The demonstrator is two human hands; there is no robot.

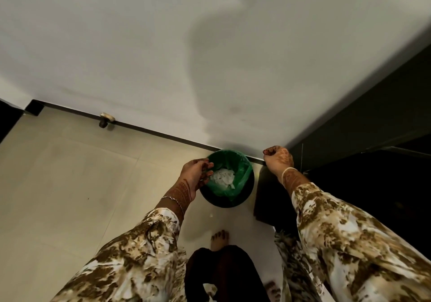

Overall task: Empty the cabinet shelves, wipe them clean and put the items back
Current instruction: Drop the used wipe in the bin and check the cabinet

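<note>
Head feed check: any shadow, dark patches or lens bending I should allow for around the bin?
Head view: a broad soft shadow falls on the white wall above the bin; head view: the cabinet at right is nearly black, no detail inside; head view: the wide lens skews the skirting; head view: the left hand over the bin and the paper inside look slightly soft.

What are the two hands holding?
Nothing visible. The left hand hangs loose-fingered over the green-lined bin with white paper inside; the right hand is a closed fist showing nothing.
</note>
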